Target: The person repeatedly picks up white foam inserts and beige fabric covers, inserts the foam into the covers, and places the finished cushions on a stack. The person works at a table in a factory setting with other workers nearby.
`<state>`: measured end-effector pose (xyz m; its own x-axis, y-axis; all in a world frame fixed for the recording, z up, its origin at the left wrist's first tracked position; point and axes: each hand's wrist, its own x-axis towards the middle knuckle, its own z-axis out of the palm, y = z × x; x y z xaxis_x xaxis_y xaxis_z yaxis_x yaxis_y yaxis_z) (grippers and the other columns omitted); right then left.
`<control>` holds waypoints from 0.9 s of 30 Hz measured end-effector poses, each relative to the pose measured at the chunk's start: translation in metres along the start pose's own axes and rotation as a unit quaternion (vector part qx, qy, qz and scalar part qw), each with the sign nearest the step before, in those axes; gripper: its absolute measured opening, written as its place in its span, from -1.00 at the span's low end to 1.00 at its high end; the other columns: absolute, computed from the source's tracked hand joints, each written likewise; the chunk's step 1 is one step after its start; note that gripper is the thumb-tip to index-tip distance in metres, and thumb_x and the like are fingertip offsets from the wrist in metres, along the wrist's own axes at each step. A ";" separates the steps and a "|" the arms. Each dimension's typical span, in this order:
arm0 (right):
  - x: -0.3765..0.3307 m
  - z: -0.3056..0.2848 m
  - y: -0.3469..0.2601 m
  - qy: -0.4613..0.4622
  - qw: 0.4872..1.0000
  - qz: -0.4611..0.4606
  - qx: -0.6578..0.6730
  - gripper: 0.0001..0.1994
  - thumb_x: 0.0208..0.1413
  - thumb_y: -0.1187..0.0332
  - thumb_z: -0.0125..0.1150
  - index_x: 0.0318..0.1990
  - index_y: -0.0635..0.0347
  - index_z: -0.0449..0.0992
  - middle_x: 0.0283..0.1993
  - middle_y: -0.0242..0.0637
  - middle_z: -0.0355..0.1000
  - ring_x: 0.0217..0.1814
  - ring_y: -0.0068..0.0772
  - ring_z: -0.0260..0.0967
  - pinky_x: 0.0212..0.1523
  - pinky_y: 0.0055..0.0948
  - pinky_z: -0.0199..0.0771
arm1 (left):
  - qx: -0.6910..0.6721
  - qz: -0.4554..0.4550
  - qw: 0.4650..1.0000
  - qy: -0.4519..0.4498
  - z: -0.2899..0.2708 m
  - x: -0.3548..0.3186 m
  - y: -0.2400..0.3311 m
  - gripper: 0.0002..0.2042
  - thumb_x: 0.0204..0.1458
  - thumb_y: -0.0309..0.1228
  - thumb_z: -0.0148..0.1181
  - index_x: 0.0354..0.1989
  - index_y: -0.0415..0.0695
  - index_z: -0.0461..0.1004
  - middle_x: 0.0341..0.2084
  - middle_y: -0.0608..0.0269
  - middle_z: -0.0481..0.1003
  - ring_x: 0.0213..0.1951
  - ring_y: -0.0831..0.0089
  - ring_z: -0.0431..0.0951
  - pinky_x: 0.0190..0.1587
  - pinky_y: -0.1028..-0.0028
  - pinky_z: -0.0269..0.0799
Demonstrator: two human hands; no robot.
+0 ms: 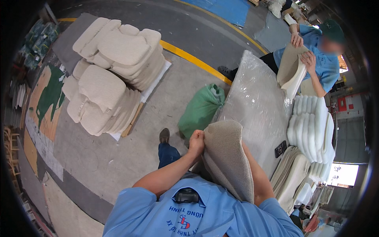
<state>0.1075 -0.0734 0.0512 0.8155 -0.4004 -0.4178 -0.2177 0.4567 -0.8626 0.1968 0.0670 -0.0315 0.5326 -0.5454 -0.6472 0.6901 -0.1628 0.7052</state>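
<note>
A beige fleecy cushion cover [227, 154], rounded at its top, stands tilted in front of my chest. My left hand [196, 143] is closed in a fist on its left edge. My right forearm [256, 170] runs up along the other side of the cover, which hides my right hand, so its fingers do not show. The cover is held beside the near end of a table wrapped in clear plastic [252, 91].
Two beige cushion stacks [102, 89] stand on the floor to the left. A green sack [201, 108] leans by the table. Across it, a co-worker [318, 55] holds another beige cover [292, 69]. White padding [310, 126], folded covers [290, 173] and a dark phone-like object [280, 149] lie right.
</note>
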 end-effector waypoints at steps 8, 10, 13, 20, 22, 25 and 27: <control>-0.004 0.003 -0.002 0.018 1.000 0.002 -0.014 -0.65 0.38 0.23 0.29 0.17 0.24 0.59 -0.01 -0.30 0.59 0.02 -0.49 0.53 0.03 -0.41 0.55 | 0.057 0.092 0.994 -0.001 -0.001 0.007 -0.010 -0.86 0.47 -0.35 0.02 -0.06 -0.13 0.46 -0.34 0.31 0.50 -0.21 0.46 0.47 -0.06 0.37 0.44; -0.002 0.004 -0.004 0.022 1.000 0.002 -0.019 -0.65 0.38 0.22 0.29 0.18 0.24 0.59 0.00 -0.30 0.58 0.03 -0.49 0.52 0.04 -0.40 0.55 | 0.103 0.112 0.988 -0.009 -0.004 0.006 -0.007 -0.86 0.44 -0.38 0.03 0.00 -0.13 0.46 -0.27 0.22 0.53 -0.14 0.34 0.54 0.00 0.33 0.45; 0.002 0.008 -0.004 0.024 0.999 0.001 -0.029 -0.63 0.39 0.21 0.28 0.20 0.24 0.58 0.02 -0.30 0.58 0.04 -0.49 0.52 0.05 -0.40 0.54 | 0.204 0.170 0.964 -0.022 -0.017 0.007 0.004 -0.74 0.35 -0.48 0.06 0.18 -0.11 0.44 0.00 0.06 0.54 0.05 0.15 0.57 0.14 0.28 0.44; -0.016 0.006 -0.021 0.097 0.992 0.014 -0.080 -0.60 0.41 0.18 0.26 0.24 0.24 0.56 0.05 -0.29 0.57 0.07 -0.48 0.50 0.08 -0.39 0.53 | 0.231 0.090 0.884 -0.397 -0.044 0.018 0.071 -0.16 0.07 -0.65 0.31 0.58 -0.04 0.16 0.52 0.20 0.23 0.42 0.32 0.31 0.45 0.33 0.21; -0.037 0.008 -0.043 0.158 0.985 0.039 -0.059 -0.59 0.42 0.17 0.25 0.25 0.23 0.55 0.06 -0.29 0.57 0.08 -0.48 0.50 0.08 -0.39 0.52 | 0.199 -0.001 0.863 -0.464 -0.044 0.024 0.083 -0.08 0.03 -0.64 0.38 0.62 -0.04 0.11 0.55 0.28 0.20 0.46 0.39 0.25 0.50 0.34 0.15; -0.104 0.016 -0.079 0.226 0.973 0.045 0.004 -0.50 0.41 0.05 0.21 0.31 0.22 0.51 0.14 -0.28 0.52 0.17 -0.39 0.44 0.19 -0.33 0.44 | 0.218 0.005 0.845 -0.489 -0.047 0.038 0.079 -0.03 -0.03 -0.63 0.45 0.62 -0.03 0.11 0.52 0.31 0.25 0.45 0.39 0.27 0.49 0.33 0.17; -0.167 0.040 -0.094 0.164 0.977 -0.036 -0.128 -0.39 0.27 0.06 0.36 0.35 0.23 0.47 0.17 -0.24 0.50 0.26 -0.28 0.36 0.27 -0.26 0.38 | 0.226 0.008 0.837 -0.499 -0.046 0.044 0.075 -0.02 -0.05 -0.62 0.49 0.61 -0.02 0.13 0.49 0.30 0.29 0.44 0.38 0.28 0.48 0.31 0.19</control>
<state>0.0132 -0.0171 0.2138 0.6264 -0.6771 -0.3862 -0.3280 0.2205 -0.9186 0.2942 0.0686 -0.0207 -0.2894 -0.9288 -0.2313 0.3103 -0.3196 0.8953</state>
